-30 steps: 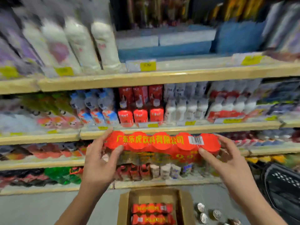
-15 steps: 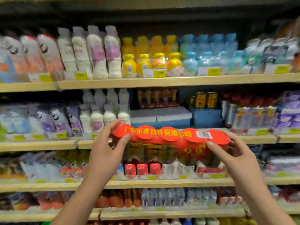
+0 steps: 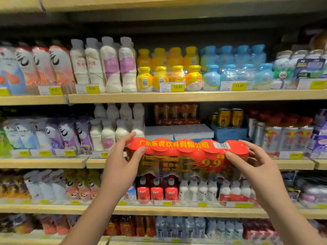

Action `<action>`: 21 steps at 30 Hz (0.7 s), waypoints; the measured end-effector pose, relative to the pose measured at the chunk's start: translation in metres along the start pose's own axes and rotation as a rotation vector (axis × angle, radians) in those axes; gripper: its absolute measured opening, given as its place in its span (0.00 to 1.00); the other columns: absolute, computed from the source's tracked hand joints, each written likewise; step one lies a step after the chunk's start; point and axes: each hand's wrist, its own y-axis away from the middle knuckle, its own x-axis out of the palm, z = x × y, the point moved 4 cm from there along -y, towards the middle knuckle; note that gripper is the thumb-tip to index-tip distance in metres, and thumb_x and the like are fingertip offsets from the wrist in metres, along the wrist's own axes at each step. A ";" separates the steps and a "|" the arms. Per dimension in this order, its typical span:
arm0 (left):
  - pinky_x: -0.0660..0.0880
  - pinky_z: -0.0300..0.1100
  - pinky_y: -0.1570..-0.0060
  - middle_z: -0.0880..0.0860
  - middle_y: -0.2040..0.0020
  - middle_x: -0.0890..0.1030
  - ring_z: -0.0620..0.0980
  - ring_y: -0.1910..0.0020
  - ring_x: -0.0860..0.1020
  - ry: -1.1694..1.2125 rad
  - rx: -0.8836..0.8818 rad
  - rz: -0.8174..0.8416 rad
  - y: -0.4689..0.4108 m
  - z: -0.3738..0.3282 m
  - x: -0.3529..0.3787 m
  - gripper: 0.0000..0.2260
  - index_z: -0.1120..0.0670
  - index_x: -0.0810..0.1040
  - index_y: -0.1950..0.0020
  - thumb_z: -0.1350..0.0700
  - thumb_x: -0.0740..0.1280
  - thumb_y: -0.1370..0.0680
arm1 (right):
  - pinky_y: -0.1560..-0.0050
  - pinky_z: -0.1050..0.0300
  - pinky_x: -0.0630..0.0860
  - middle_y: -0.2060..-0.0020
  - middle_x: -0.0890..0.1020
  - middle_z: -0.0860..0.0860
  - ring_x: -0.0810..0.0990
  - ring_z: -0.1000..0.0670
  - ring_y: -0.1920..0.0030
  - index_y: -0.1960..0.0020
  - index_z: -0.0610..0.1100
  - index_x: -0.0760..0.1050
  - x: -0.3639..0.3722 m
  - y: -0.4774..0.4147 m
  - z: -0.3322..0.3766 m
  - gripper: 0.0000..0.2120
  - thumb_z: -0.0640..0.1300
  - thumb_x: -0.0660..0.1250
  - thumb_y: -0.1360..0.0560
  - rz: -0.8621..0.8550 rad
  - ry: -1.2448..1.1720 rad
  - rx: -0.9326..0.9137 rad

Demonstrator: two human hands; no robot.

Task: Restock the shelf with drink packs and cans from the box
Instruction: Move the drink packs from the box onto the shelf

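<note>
A: Where is the drink pack?

B: The drink pack (image 3: 187, 156) is a shrink-wrapped row of five red-topped containers. It has yellow Chinese lettering along the top and a "9.9" burst on the front. It is held level in the air, in front of the edge of the middle shelf (image 3: 53, 163).

A: What holds it?

B: Both hands, one at each end. The left hand (image 3: 120, 167) grips the left end, thumb pressed on the front just under the red top, forefinger laid over the top. The right hand (image 3: 254, 168) grips the right end. Its thumb lies on the last red top, just below the barcode sticker (image 3: 221, 145), and its fingers bend round the end.

A: How far open are the fingers?

B: Half curled, spread only as far as the pack is deep. Neither hand holds anything else.

A: And around it?

B: Just behind, pale blocks (image 3: 178, 132) lie on that shelf, with dark red-brown packs (image 3: 177, 114) further back, too dim to read. To the right, gold cans (image 3: 230, 117) stand on a blue box (image 3: 230, 133). To the left stand white bottles (image 3: 108, 133). On the shelf above, yellow bottles (image 3: 161, 78) sit behind a 13.90 price tag (image 3: 172, 87). On the shelf below stand small red bottles (image 3: 156, 192).
</note>
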 end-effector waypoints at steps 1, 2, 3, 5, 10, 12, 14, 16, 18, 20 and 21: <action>0.80 0.52 0.46 0.37 0.39 0.74 0.44 0.41 0.78 0.003 -0.006 0.006 -0.009 0.003 0.002 0.19 0.32 0.69 0.33 0.39 0.67 0.23 | 0.54 0.58 0.79 0.44 0.83 0.55 0.83 0.56 0.46 0.35 0.58 0.78 0.004 -0.005 -0.001 0.26 0.50 0.79 0.31 -0.001 -0.002 0.002; 0.81 0.52 0.46 0.38 0.39 0.74 0.45 0.41 0.77 0.002 -0.012 0.012 -0.018 0.007 0.004 0.20 0.33 0.69 0.32 0.40 0.67 0.23 | 0.55 0.59 0.79 0.45 0.82 0.56 0.83 0.58 0.49 0.36 0.58 0.78 0.009 -0.011 -0.002 0.25 0.50 0.79 0.31 -0.001 -0.004 0.002; 0.81 0.52 0.46 0.39 0.39 0.74 0.45 0.40 0.77 -0.006 -0.013 0.018 -0.028 0.009 0.007 0.20 0.34 0.69 0.31 0.40 0.67 0.23 | 0.55 0.60 0.79 0.45 0.83 0.57 0.83 0.60 0.50 0.36 0.58 0.78 0.014 -0.017 -0.004 0.25 0.50 0.79 0.31 0.000 -0.003 0.002; 0.79 0.51 0.44 0.42 0.38 0.75 0.45 0.40 0.76 -0.035 0.002 0.021 -0.048 0.014 0.012 0.21 0.36 0.68 0.30 0.41 0.67 0.22 | 0.54 0.59 0.79 0.45 0.83 0.57 0.83 0.59 0.49 0.37 0.59 0.78 0.023 -0.030 -0.005 0.24 0.50 0.79 0.31 -0.005 0.007 0.004; 0.73 0.48 0.38 0.40 0.37 0.74 0.43 0.37 0.72 -0.062 0.040 0.020 -0.096 0.023 0.029 0.21 0.41 0.68 0.28 0.44 0.66 0.20 | 0.53 0.60 0.77 0.45 0.83 0.57 0.82 0.57 0.45 0.40 0.60 0.78 0.043 -0.072 -0.010 0.21 0.50 0.79 0.30 -0.026 0.018 0.003; 0.72 0.48 0.38 0.43 0.37 0.74 0.45 0.36 0.72 -0.099 0.047 0.016 -0.113 0.024 0.038 0.20 0.42 0.68 0.28 0.44 0.65 0.20 | 0.54 0.60 0.77 0.45 0.83 0.57 0.82 0.57 0.45 0.36 0.58 0.78 0.050 -0.090 -0.016 0.23 0.50 0.79 0.29 -0.035 0.022 0.012; 0.71 0.49 0.37 0.47 0.35 0.76 0.50 0.34 0.71 -0.117 0.044 0.017 -0.132 0.027 0.048 0.20 0.44 0.69 0.28 0.46 0.65 0.20 | 0.55 0.59 0.76 0.44 0.83 0.55 0.82 0.56 0.45 0.33 0.54 0.78 0.057 -0.110 -0.024 0.26 0.50 0.79 0.29 -0.050 0.021 0.021; 0.71 0.53 0.36 0.51 0.34 0.76 0.53 0.32 0.71 -0.134 0.030 0.024 -0.152 0.029 0.060 0.20 0.47 0.68 0.27 0.46 0.64 0.19 | 0.54 0.58 0.76 0.44 0.83 0.55 0.82 0.56 0.45 0.33 0.51 0.78 0.063 -0.131 -0.032 0.26 0.50 0.79 0.29 -0.054 0.000 0.033; 0.72 0.53 0.39 0.55 0.37 0.76 0.57 0.35 0.72 -0.185 -0.005 0.031 -0.172 0.030 0.074 0.18 0.53 0.69 0.32 0.47 0.64 0.19 | 0.53 0.56 0.78 0.47 0.83 0.55 0.82 0.56 0.46 0.36 0.50 0.78 0.068 -0.155 -0.040 0.23 0.51 0.79 0.29 -0.043 0.015 0.061; 0.73 0.52 0.48 0.59 0.45 0.77 0.61 0.42 0.74 -0.266 -0.057 0.016 -0.190 0.033 0.087 0.12 0.57 0.70 0.45 0.49 0.64 0.19 | 0.48 0.49 0.81 0.49 0.85 0.52 0.83 0.50 0.46 0.42 0.48 0.79 0.072 -0.181 -0.049 0.19 0.53 0.79 0.29 -0.030 0.045 0.075; 0.73 0.52 0.52 0.61 0.50 0.77 0.62 0.46 0.76 -0.299 -0.093 0.008 -0.198 0.034 0.093 0.11 0.58 0.69 0.51 0.51 0.64 0.19 | 0.45 0.47 0.80 0.48 0.85 0.51 0.84 0.48 0.46 0.43 0.47 0.79 0.074 -0.193 -0.053 0.19 0.53 0.79 0.29 -0.035 0.041 0.079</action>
